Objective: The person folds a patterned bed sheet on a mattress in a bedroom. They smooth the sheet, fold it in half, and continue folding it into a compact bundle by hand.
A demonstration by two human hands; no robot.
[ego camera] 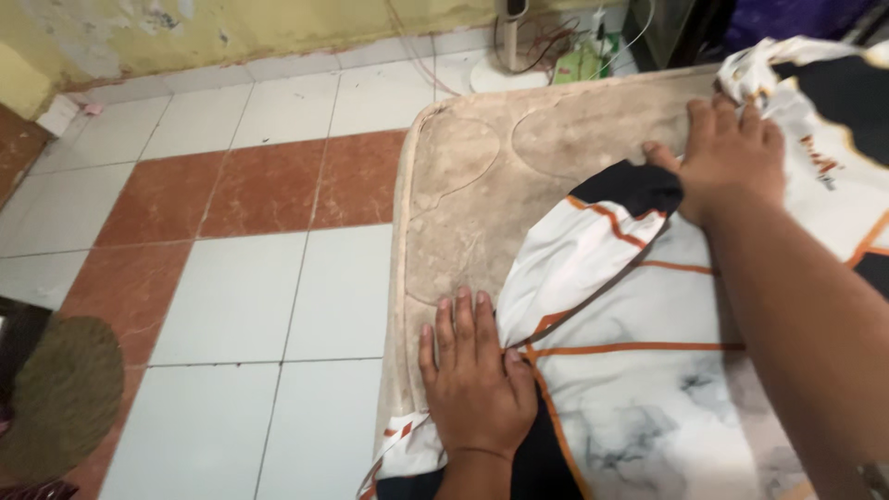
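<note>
The fingers (460, 319) of the left hand (477, 380) lie flat and slightly spread, palm down on the near edge of the bare mattress (482, 176), with the thumb side touching the fold of a bed sheet (639, 389). They clamp nothing; they only press. The right hand (727, 157) reaches farther up the mattress, its fingers close together and laid over the bunched cloth, thumb out to the side against a black patch of the fabric. Whether those fingers pinch the cloth underneath or just pin it down cannot be told from this view.

The sheet is white with a grey marbled print, orange lines and black panels. It covers the right part of the mattress and is rumpled near the right hand, while a corner hangs off the near edge below the left wrist. The left and upper part of the beige quilted mattress is still uncovered, so the spreading looks to be roughly midway: the cloth is on the bed, but not yet pulled across or smoothed.

Beyond the mattress lies a tiled floor (231, 296) of white and reddish squares, a fan base (509, 69) with cables by the yellow wall (185, 28).
</note>
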